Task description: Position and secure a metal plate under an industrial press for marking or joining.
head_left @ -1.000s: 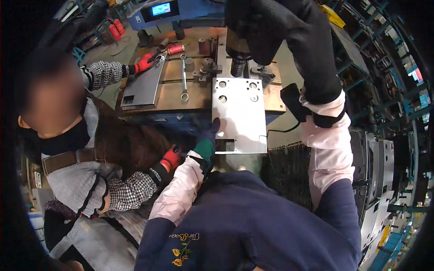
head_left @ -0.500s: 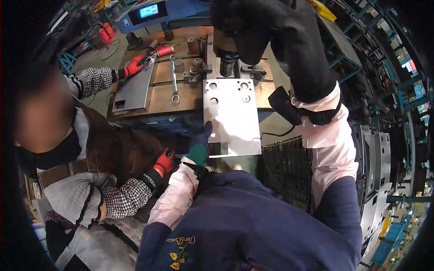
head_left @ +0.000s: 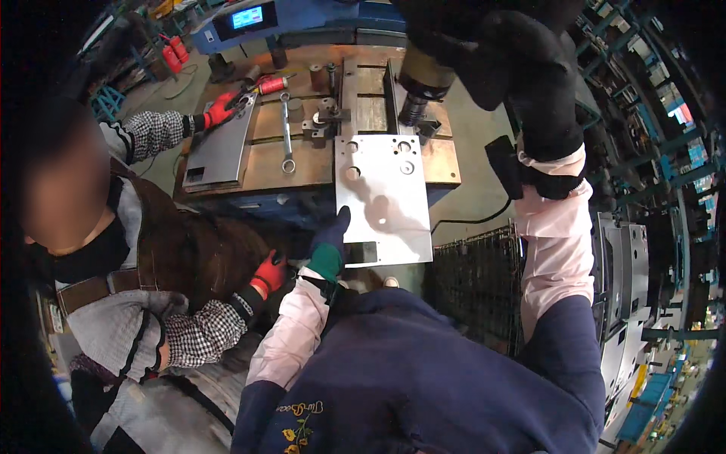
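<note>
A flat silver metal plate point(head_left: 386, 208) with several round holes near its far end and a rectangular cutout near its close left corner juts toward me over the workbench edge. My left hand point(head_left: 333, 231), in a dark glove, grips the plate's left edge; its lower fingers are hidden. Up and to the right, my black-gloved right hand point(head_left: 488, 57) is closed around a cylindrical tool head point(head_left: 423, 76) with a dark chuck at its end. The tool leans over the bench beyond the plate's far right corner. Dark glove and tool blend, so single fingers are hard to separate.
At the left, a co-worker's red-gloved hand point(head_left: 221, 111) rests on stacked metal plates point(head_left: 219, 155). A wrench point(head_left: 287, 136), clamp blocks point(head_left: 321, 121) and a red bottle point(head_left: 273, 85) lie on the workbench point(head_left: 261, 140). A wire basket point(head_left: 476, 295) stands to the right.
My right hand and the tool head have shifted right, and the tool now tilts. The plate and my left hand have shifted slightly left in view.
</note>
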